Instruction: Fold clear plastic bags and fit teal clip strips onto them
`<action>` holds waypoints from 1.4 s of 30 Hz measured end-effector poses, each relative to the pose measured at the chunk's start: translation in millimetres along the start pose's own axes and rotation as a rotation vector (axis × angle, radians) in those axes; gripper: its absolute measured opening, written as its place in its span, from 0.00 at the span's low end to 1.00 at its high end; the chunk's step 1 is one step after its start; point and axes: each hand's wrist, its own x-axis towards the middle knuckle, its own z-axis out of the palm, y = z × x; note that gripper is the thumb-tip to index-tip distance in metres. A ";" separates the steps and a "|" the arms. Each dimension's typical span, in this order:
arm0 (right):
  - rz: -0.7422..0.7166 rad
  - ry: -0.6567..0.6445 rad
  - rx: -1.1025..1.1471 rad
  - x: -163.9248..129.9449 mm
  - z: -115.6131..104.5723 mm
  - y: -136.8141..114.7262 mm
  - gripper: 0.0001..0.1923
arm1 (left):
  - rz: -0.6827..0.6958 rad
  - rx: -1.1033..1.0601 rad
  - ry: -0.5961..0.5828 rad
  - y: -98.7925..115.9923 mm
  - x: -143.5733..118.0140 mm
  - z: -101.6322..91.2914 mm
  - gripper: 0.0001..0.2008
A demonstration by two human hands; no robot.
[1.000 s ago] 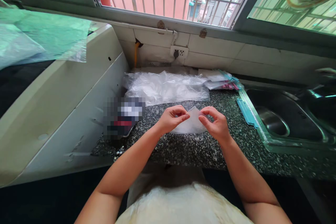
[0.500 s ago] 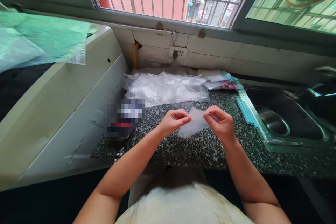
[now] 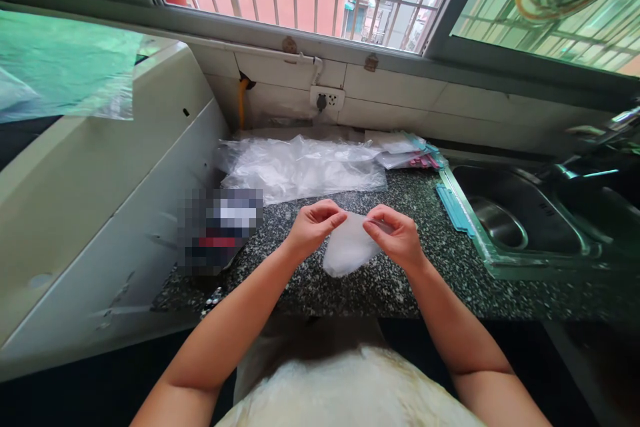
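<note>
We pinch frosted plastic bag [image 3: 349,250] with left hand [image 3: 314,225], right hand [image 3: 396,235]; cannot tell whether it is opened. Clear plastic bags [image 3: 305,170] beyond hands lie untouched.

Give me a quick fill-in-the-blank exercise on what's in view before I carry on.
1. The piece of translucent plastic stretches ____ the left hand and the right hand.
2. In this view, the sink lies to the ____ of both hands.
3. The dark plug sits in the ____ half of the wall socket.
4. The crumpled clear plastic film lies ____ from the camera than both hands.

Missing words: between; right; left; farther
</note>
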 end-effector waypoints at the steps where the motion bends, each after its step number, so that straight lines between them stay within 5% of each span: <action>1: 0.006 0.000 0.005 0.0 0.0 -0.1 0.09 | 0.006 0.001 0.007 0.3 -0.2 0.0 0.15; 24: 0.120 0.079 0.113 -1.1 -2.0 2.9 0.13 | -0.029 -0.025 0.096 6.7 1.0 -3.3 0.17; 42: 0.122 0.132 0.106 -0.1 -3.6 7.8 0.14 | -0.172 -0.038 -0.027 -0.7 1.1 -0.6 0.20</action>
